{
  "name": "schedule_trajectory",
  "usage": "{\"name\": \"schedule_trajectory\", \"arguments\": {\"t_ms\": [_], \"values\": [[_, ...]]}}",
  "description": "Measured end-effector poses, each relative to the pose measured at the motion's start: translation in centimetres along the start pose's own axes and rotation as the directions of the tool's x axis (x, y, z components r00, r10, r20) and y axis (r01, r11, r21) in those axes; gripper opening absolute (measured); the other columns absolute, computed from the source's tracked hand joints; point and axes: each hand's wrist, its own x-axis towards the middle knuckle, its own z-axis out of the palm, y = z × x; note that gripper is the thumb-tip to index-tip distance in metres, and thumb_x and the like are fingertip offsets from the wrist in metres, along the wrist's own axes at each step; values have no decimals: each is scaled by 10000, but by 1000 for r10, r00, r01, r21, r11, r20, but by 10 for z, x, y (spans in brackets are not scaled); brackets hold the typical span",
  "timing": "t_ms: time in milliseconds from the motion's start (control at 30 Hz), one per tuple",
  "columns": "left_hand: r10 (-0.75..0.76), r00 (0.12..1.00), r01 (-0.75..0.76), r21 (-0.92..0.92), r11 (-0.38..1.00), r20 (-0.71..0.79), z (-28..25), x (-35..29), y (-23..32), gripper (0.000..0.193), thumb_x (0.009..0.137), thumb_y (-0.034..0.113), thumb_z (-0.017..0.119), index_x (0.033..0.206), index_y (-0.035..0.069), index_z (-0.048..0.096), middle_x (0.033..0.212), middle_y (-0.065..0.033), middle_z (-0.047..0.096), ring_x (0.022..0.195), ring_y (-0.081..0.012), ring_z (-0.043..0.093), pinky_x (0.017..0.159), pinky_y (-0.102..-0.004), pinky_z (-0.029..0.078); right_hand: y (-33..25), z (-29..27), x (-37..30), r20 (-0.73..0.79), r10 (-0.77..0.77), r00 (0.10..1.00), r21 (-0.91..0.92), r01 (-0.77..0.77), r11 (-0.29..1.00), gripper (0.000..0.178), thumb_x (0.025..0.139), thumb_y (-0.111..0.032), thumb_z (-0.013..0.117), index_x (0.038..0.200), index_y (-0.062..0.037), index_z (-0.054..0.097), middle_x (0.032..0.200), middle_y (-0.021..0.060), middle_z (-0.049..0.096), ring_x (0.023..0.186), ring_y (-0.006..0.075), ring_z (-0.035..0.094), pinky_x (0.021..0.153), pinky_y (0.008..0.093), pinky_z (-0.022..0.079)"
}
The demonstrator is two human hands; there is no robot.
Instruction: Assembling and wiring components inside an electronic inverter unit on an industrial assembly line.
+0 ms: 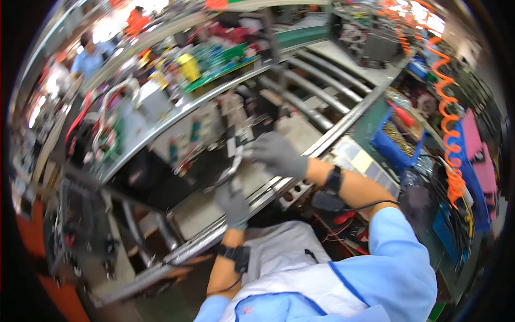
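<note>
Two gloved hands on one part | left hand (232,205) curled round the lower end of a metal bracket-and-cable piece (234,163) above the roller conveyor (322,88) | right hand (279,155) clasps its upper end | step, by the look: seating the piece | next likely needs steady alignment | blue parts bin (396,144) sits right, untouched.

We see a yellow box-shaped package (189,66) on the far shelf beside green circuit boards | a pale sheet of square labels (358,159) lying just right of the conveyor rail | pink flat packs (479,153) stacked at the right edge | everything blurred, no screens discernible.
</note>
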Motion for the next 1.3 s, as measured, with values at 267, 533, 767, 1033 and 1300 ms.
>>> {"name": "schedule_trajectory", "arguments": {"t_ms": [267,533,767,1033,1300], "values": [[-261,946,51,-708,705,-192,-27,96,50,286,922,200,481,1081,-21,569,990,-65,625,800,-109,568,666,-234,463,-29,15,16,79,152,985,170,-164,972,568,772,-185,598,1309,-207,417,1159,109,489,994,320,496,874,432,396],[-614,703,466,-885,17,358,-13,64,-10,346,925,379,461,1082,80,539,929,-62,615,710,-137,537,522,-237,390,-10,-12,-22,273,-91,958,-155,138,978,452,686,-108,594,1132,-157,545,1183,51,519,951,213,535,805,342,431],[-582,446,560,-719,-411,680,0,9,-68,367,917,397,462,1021,53,540,836,-101,631,676,-183,571,494,-273,413,-4,13,-22,354,-247,902,-72,290,954,417,705,-221,621,1107,-141,548,1127,47,525,946,228,530,797,346,443],[-440,767,457,-879,-138,468,-14,59,-5,441,932,391,413,1134,16,528,1118,-161,586,888,-244,582,712,-331,504,-24,4,0,217,-13,976,27,7,1000,208,735,-270,613,879,-126,574,850,11,564,837,223,525,684,356,436],[-252,880,420,-907,13,404,-31,36,23,426,790,39,547,1202,-27,463,1213,-161,511,1086,-233,516,939,-354,426,-17,6,2,-26,233,972,224,-221,949,312,822,-363,578,680,-85,573,625,95,510,619,301,515,540,404,395]]}}
